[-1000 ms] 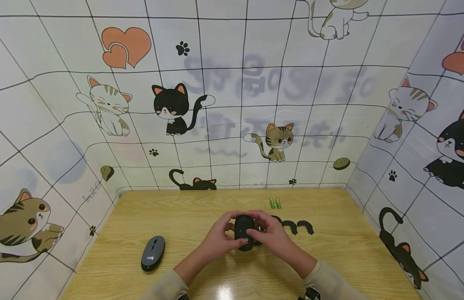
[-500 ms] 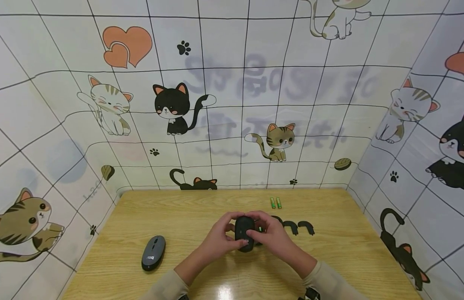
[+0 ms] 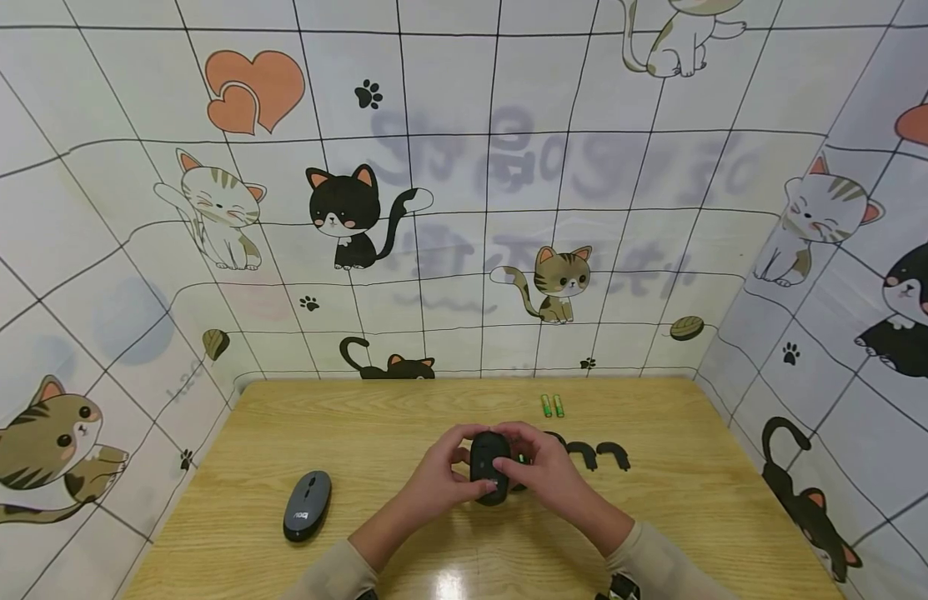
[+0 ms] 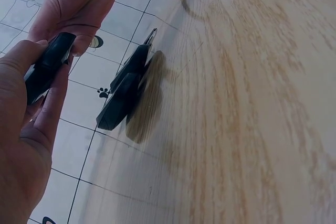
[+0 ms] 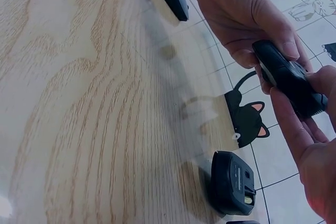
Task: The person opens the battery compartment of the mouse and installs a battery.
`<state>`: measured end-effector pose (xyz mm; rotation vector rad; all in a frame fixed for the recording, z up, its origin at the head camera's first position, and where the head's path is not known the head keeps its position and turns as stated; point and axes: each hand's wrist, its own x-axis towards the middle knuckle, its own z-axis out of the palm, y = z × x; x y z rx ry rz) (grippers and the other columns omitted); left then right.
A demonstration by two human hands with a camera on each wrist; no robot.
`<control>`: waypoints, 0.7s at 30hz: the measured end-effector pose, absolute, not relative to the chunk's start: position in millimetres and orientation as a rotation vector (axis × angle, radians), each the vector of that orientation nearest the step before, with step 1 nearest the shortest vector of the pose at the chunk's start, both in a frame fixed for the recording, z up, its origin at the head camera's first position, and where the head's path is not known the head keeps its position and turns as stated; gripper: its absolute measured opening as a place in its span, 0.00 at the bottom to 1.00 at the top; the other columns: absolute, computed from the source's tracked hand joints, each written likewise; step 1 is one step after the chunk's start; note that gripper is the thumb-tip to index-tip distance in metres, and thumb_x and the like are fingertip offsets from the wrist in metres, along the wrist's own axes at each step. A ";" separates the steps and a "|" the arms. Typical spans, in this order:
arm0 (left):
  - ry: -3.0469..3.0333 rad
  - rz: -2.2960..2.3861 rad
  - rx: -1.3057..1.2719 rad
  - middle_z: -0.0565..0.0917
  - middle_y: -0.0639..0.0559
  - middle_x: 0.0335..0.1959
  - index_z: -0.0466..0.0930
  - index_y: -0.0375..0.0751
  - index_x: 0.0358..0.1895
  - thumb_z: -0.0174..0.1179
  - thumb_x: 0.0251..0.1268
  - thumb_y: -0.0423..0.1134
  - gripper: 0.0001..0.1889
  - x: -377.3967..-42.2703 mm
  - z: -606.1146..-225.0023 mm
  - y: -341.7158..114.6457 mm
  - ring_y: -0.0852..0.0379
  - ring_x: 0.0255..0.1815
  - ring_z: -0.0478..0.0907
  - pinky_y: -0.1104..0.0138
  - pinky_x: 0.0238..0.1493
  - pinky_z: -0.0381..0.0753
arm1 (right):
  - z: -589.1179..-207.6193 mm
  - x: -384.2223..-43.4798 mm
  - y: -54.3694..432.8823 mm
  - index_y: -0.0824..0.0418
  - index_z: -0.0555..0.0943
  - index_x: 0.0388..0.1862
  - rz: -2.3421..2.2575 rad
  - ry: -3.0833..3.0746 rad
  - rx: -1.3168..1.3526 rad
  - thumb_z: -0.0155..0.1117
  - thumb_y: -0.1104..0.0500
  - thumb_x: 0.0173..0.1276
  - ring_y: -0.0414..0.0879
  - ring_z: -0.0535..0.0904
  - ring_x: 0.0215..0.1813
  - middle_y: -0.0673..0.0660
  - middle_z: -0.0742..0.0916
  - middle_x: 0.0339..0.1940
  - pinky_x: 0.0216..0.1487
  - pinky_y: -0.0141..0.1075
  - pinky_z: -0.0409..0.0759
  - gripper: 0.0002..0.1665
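Over the middle of the table my two hands hold a black computer mouse (image 3: 488, 467) between them. My left hand (image 3: 444, 471) grips its left side, with the thumb across the near part. From the other side my right hand (image 3: 546, 471) grips it, its thumb on the face turned up to me. In the right wrist view the held mouse (image 5: 291, 77) sits tilted between the fingers of both hands. Below it another black mouse (image 5: 231, 182) lies underside up on the table, its battery compartment uncovered with a battery in it; my right hand mostly hides it in the head view.
A grey mouse (image 3: 308, 505) lies on the left of the table (image 3: 373, 417). Black arched covers (image 3: 612, 455) lie right of my right hand. Two green batteries (image 3: 553, 406) stand near the back edge. A cat-patterned curtain (image 3: 456, 183) borders the table's back and sides.
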<state>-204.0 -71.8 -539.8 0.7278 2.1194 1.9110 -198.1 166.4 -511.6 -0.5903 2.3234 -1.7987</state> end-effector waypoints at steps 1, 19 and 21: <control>2.119 1.911 0.727 0.72 0.44 0.72 0.73 0.54 0.78 0.80 0.66 0.29 0.40 -204.0 -539.7 -71.9 0.50 0.55 0.88 0.58 0.46 0.94 | -511.6 -197.9 166.3 0.58 0.81 0.74 -1.799 2.326 -0.591 0.74 0.61 0.80 0.57 0.86 0.54 0.63 0.89 0.58 0.43 0.44 0.93 0.27; 2.090 1.879 0.732 0.74 0.44 0.74 0.76 0.54 0.76 0.81 0.63 0.28 0.39 -201.3 -543.1 -68.3 0.52 0.53 0.88 0.59 0.45 0.94 | -509.1 -202.5 167.3 0.56 0.83 0.70 -1.871 2.526 -0.596 0.75 0.65 0.78 0.49 0.87 0.52 0.56 0.90 0.49 0.52 0.36 0.89 0.24; 2.094 1.872 0.736 0.74 0.45 0.75 0.76 0.55 0.76 0.81 0.63 0.28 0.40 -201.0 -543.6 -67.9 0.52 0.53 0.87 0.59 0.45 0.94 | -507.7 -202.5 168.9 0.56 0.83 0.70 -1.877 2.523 -0.592 0.74 0.65 0.78 0.48 0.87 0.49 0.55 0.91 0.47 0.51 0.36 0.88 0.24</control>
